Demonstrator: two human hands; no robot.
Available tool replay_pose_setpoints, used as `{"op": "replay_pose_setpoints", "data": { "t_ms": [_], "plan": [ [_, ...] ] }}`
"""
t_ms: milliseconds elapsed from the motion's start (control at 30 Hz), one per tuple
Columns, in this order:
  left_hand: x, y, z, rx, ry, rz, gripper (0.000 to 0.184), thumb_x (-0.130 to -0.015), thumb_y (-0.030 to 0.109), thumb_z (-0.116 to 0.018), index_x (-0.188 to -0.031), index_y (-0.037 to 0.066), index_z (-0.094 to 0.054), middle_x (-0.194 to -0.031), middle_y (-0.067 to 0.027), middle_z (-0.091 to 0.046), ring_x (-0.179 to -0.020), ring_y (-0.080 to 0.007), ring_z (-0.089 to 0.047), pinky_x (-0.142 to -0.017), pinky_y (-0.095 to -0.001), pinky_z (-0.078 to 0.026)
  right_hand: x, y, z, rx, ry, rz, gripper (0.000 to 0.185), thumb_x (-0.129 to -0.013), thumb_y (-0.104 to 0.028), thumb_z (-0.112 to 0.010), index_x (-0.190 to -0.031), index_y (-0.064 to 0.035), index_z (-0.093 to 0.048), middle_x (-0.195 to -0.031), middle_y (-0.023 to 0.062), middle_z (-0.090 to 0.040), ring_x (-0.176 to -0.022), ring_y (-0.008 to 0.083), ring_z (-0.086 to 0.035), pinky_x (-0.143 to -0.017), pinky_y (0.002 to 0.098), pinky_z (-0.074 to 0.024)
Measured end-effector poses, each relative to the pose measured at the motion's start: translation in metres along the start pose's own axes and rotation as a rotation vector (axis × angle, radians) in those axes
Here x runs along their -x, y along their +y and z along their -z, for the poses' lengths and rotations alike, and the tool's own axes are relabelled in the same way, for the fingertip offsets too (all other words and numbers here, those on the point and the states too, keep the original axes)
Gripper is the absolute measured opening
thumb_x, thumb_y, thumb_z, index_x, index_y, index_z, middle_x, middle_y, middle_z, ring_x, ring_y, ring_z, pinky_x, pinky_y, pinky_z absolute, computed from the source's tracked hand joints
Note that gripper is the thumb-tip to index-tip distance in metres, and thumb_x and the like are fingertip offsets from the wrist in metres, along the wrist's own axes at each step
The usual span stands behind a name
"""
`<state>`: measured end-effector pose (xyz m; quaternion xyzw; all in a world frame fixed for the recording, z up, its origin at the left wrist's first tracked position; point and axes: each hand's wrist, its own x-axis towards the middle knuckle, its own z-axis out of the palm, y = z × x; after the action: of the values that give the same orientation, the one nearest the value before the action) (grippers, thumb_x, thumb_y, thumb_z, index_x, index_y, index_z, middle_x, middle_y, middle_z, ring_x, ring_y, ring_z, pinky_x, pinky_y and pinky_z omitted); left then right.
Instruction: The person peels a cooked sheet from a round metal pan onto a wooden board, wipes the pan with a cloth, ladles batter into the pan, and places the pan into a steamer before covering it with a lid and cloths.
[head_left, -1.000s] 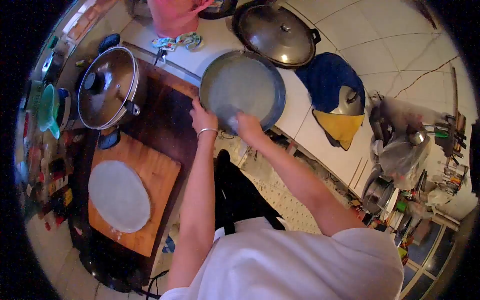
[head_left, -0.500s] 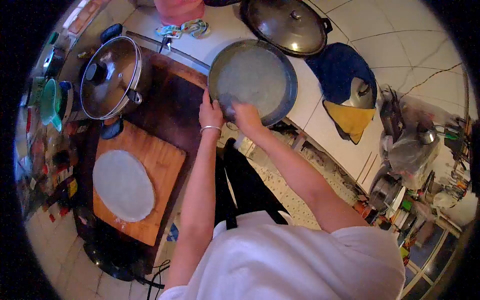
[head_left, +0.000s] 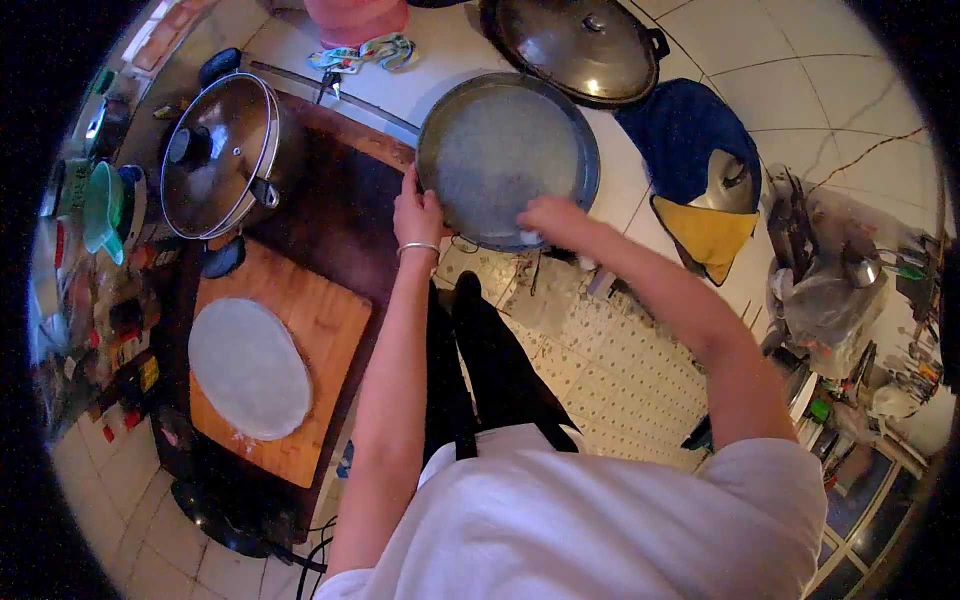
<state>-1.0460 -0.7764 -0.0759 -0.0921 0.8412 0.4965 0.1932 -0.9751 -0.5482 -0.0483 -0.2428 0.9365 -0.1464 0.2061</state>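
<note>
My left hand [head_left: 417, 213] grips the near-left rim of a round, shallow dark pan [head_left: 505, 145] with a greyish, dusty-looking inside; a bracelet is on that wrist. Over the pan's near-right part is my right hand [head_left: 556, 220], its fingers closed. A small pale bit shows under these fingers, too unclear to name. To the left, a round, flat white sheet that looks like dough [head_left: 250, 368] lies on a wooden board [head_left: 335, 320].
A lidded pot [head_left: 215, 160] stands beyond the board. Behind the pan are a dark oval lid [head_left: 575, 50], a pink container [head_left: 357, 20] and a patterned cloth [head_left: 385, 52]. At right lie a dark blue cloth [head_left: 690, 130], a yellow cloth [head_left: 705, 232] and plastic-wrapped utensils [head_left: 825, 300].
My right hand has moved right along the near side of the pan, with its elbow swung outward. My left hand keeps its hold on the rim; the pan has barely shifted.
</note>
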Motion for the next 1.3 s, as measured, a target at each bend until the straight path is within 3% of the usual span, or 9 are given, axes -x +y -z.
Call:
{"op": "replay_pose_setpoints", "data": {
  "t_ms": [233, 533, 600, 733, 833, 933, 1033, 1167, 1300],
  "plan": [
    [0.000, 0.005, 0.005, -0.181, 0.130, -0.203, 0.048, -0.079, 0.014, -0.050, -0.126, 0.018, -0.039, -0.094, -0.0210, -0.055, -0.087, -0.0356, -0.054, -0.076, -0.0419, -0.044, -0.061, -0.039, 0.004, -0.353, 0.320, 0.058, 0.018, -0.062, 0.000, -0.057, -0.079, -0.0064, -0.056, -0.077, 0.0121, -0.054, -0.082, 0.0317, -0.053, -0.070, 0.0407, -0.0436],
    [-0.020, -0.007, -0.002, -0.121, 0.067, -0.072, 0.050, -0.080, 0.017, -0.050, -0.128, 0.020, -0.037, -0.092, -0.0231, -0.057, -0.084, -0.0372, -0.056, -0.075, -0.0424, -0.045, -0.032, -0.006, -0.007, -0.209, 0.069, 0.027, 0.015, -0.067, -0.008, -0.054, -0.081, -0.0082, -0.059, -0.077, 0.0135, -0.056, -0.080, 0.0321, -0.055, -0.068, 0.0404, -0.0446],
    [-0.017, 0.001, -0.001, -0.053, 0.038, 0.010, 0.048, -0.080, 0.017, -0.049, -0.127, 0.019, -0.038, -0.099, -0.0218, -0.057, -0.089, -0.0352, -0.056, -0.078, -0.0411, -0.044, -0.074, -0.027, -0.028, -0.157, 0.338, 0.016, 0.015, -0.068, -0.008, -0.054, -0.082, -0.0088, -0.060, -0.078, 0.0135, -0.057, -0.079, 0.0324, -0.056, -0.067, 0.0404, -0.0449],
    [-0.014, 0.005, 0.001, -0.113, 0.108, -0.081, 0.047, -0.080, 0.017, -0.049, -0.126, 0.018, -0.039, -0.104, -0.0191, -0.057, -0.094, -0.0336, -0.056, -0.081, -0.0395, -0.044, -0.116, -0.043, 0.008, -0.329, 0.372, -0.178, 0.013, -0.071, -0.009, -0.055, -0.083, -0.0082, -0.060, -0.083, 0.0116, -0.058, -0.081, 0.0309, -0.055, -0.070, 0.0389, -0.0446],
    [-0.033, -0.027, -0.009, -0.233, 0.188, -0.346, 0.051, -0.083, 0.010, -0.047, -0.131, 0.015, -0.031, -0.098, -0.0155, -0.058, -0.058, -0.0229, -0.061, -0.045, -0.0334, -0.051, -0.089, -0.017, 0.013, -0.430, 0.447, -0.068, 0.016, -0.068, -0.010, -0.058, -0.084, -0.0098, -0.060, -0.085, 0.0116, -0.059, -0.079, 0.0308, -0.056, -0.069, 0.0381, -0.0450],
    [-0.029, -0.020, -0.007, 0.098, 0.018, -0.126, 0.052, -0.084, 0.010, -0.047, -0.132, 0.016, -0.030, -0.099, -0.0150, -0.057, -0.057, -0.0229, -0.061, -0.041, -0.0313, -0.050, -0.029, 0.011, 0.024, -0.122, -0.001, 0.044, 0.019, -0.065, -0.009, -0.061, -0.084, -0.0109, -0.061, -0.082, 0.0118, -0.058, -0.077, 0.0306, -0.056, -0.068, 0.0380, -0.0454],
    [-0.033, -0.024, -0.007, 0.151, -0.017, -0.138, 0.051, -0.084, 0.009, -0.047, -0.132, 0.015, -0.030, -0.099, -0.0145, -0.057, -0.055, -0.0219, -0.060, -0.042, -0.0314, -0.050, -0.045, -0.011, 0.003, -0.102, -0.037, -0.041, 0.019, -0.065, -0.009, -0.061, -0.083, -0.0104, -0.061, -0.079, 0.0120, -0.057, -0.076, 0.0307, -0.056, -0.068, 0.0387, -0.0453],
    [-0.034, -0.026, -0.006, 0.254, -0.059, -0.104, 0.051, -0.084, 0.008, -0.047, -0.132, 0.014, -0.031, -0.099, -0.0128, -0.057, -0.055, -0.0200, -0.058, -0.042, -0.0319, -0.051, -0.125, -0.041, 0.000, -0.404, 0.430, -0.193, 0.018, -0.064, -0.007, -0.062, -0.082, -0.0091, -0.061, -0.082, 0.0139, -0.060, -0.079, 0.0321, -0.058, -0.070, 0.0412, -0.0453],
    [-0.032, -0.020, 0.000, 0.312, -0.113, -0.098, 0.052, -0.084, 0.007, -0.045, -0.132, 0.019, -0.030, -0.099, -0.0116, -0.057, -0.068, -0.0190, -0.058, -0.056, -0.0326, -0.050, -0.121, -0.030, 0.013, -0.371, 0.512, -0.132, 0.017, -0.065, -0.008, -0.062, -0.082, -0.0094, -0.061, -0.080, 0.0136, -0.060, -0.078, 0.0323, -0.058, -0.069, 0.0403, -0.0454]
  ]
}}
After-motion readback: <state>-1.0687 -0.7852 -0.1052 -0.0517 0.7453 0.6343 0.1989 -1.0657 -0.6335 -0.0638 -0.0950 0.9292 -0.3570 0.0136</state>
